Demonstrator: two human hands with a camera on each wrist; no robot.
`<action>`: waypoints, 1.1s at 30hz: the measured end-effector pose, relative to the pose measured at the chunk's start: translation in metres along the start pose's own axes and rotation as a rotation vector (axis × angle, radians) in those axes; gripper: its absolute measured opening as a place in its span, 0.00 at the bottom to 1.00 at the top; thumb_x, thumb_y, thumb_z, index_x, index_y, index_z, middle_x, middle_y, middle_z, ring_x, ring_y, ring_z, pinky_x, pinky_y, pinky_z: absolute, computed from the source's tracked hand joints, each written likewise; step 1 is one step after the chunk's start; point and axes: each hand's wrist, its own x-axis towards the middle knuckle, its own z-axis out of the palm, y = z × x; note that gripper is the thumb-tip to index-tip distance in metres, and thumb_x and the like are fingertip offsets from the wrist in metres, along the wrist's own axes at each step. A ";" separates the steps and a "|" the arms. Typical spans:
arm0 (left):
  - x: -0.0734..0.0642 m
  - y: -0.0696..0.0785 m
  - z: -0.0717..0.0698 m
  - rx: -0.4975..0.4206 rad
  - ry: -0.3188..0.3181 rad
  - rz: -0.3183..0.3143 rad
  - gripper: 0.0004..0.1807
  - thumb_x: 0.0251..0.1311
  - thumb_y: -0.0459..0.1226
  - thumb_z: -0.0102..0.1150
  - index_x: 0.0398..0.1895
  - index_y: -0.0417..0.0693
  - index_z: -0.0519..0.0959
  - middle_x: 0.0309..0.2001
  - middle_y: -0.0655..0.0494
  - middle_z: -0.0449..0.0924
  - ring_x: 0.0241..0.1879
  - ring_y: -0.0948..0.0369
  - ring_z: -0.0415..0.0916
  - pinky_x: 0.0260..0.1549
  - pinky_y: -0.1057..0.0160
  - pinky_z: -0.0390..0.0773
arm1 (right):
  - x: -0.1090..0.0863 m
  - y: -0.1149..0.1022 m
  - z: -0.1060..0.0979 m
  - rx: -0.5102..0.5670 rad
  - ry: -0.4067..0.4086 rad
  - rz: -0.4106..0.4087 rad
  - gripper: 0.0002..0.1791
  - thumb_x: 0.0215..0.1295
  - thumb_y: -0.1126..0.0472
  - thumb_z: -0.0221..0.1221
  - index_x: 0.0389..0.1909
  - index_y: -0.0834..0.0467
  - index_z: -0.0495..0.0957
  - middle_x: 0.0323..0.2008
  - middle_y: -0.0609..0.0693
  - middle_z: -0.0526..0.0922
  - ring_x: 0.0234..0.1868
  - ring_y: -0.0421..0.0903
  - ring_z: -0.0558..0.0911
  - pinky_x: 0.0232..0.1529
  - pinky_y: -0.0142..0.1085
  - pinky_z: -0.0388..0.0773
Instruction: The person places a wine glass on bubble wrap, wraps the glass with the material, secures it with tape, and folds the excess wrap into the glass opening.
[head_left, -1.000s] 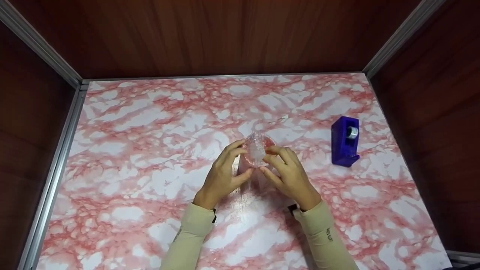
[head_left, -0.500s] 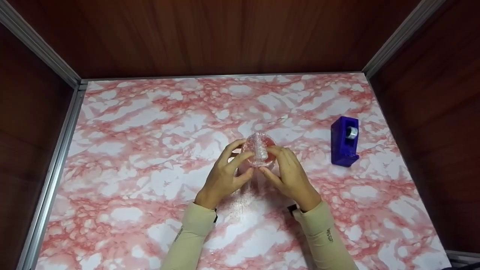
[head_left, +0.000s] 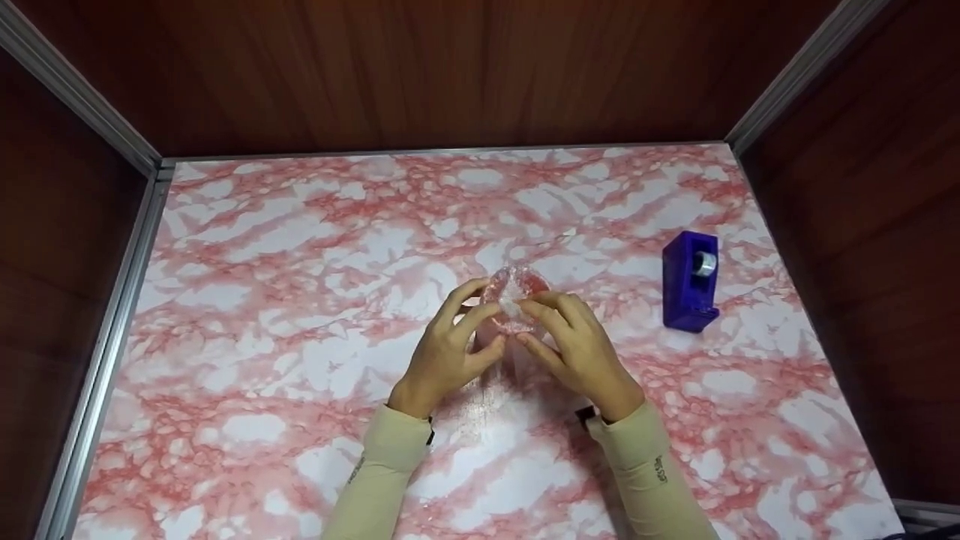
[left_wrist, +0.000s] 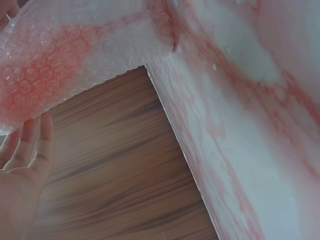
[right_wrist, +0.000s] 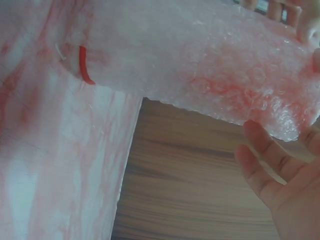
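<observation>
A bubble-wrapped cylinder (head_left: 534, 280) stands upright on the marbled table, its round top toward the head camera. Whitish bubble wrap is bunched across that top, with pinkish red beside it. My left hand (head_left: 442, 349) grips the left side of the rim, thumb at the near edge and a fingertip on the folded wrap. On the other side, my right hand (head_left: 585, 349) pinches the wrap, its fingers bent over the top. Both wrist views show fingers along the side of the bubble wrap (right_wrist: 190, 65). A red strip (right_wrist: 84, 65) shows near its base. The wrapped contents are hidden.
A purple tape dispenser (head_left: 684, 285) with a roll of clear tape (head_left: 705, 264) stands to the right. Dark wood panels (head_left: 450, 75) enclose the table (head_left: 300, 225) at the back and sides, with metal rails at the corners.
My left index finger has moved in over the top of the wrap. My right fingers shifted outward, then back inward, and the folded wrap between them has changed shape.
</observation>
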 end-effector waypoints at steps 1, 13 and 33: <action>0.000 0.000 0.000 -0.002 0.003 0.002 0.19 0.58 0.35 0.66 0.53 0.41 0.77 0.66 0.42 0.66 0.63 0.53 0.69 0.55 0.61 0.75 | 0.001 0.000 -0.001 -0.006 -0.011 0.003 0.22 0.73 0.49 0.58 0.60 0.58 0.78 0.53 0.57 0.78 0.48 0.54 0.77 0.50 0.47 0.74; 0.007 0.002 -0.005 0.058 -0.068 -0.015 0.20 0.60 0.40 0.64 0.56 0.48 0.81 0.65 0.41 0.63 0.58 0.53 0.70 0.51 0.60 0.78 | 0.017 -0.006 -0.010 -0.078 -0.194 0.079 0.21 0.65 0.50 0.58 0.55 0.56 0.83 0.42 0.50 0.77 0.33 0.47 0.75 0.33 0.43 0.75; 0.041 0.052 -0.024 0.547 -0.458 -0.421 0.30 0.54 0.55 0.58 0.62 0.59 0.79 0.36 0.50 0.73 0.32 0.51 0.73 0.33 0.51 0.71 | 0.028 -0.017 -0.020 -0.181 -0.397 0.181 0.34 0.62 0.48 0.57 0.69 0.57 0.73 0.44 0.52 0.76 0.24 0.47 0.72 0.23 0.43 0.74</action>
